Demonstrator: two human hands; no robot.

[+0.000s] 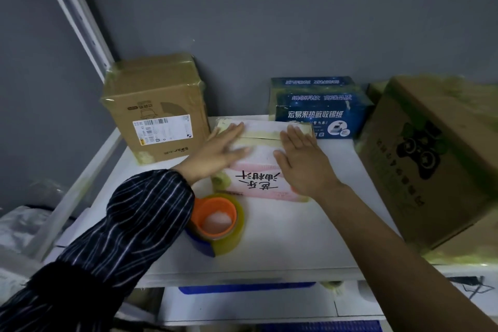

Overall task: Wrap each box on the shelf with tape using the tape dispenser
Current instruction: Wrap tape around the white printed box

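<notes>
A flat white and pink box (pixel 260 155) with black characters lies in the middle of the white shelf (pixel 283 240), with yellowish tape strips across its far end. My left hand (pixel 219 152) rests flat on its left side, fingers spread. On the box's right side my right hand (pixel 303 160) presses flat, palm down. The tape dispenser (pixel 217 222), an orange core with a clear yellowish roll and a blue body, stands on the shelf just in front of the box, under my left forearm. Neither hand holds it.
A taped brown cardboard box (pixel 156 108) with a shipping label stands at the back left. A blue taped box (pixel 318 108) sits at the back right. A large brown carton (pixel 431 159) fills the right end. A white shelf post (pixel 78 16) rises at left.
</notes>
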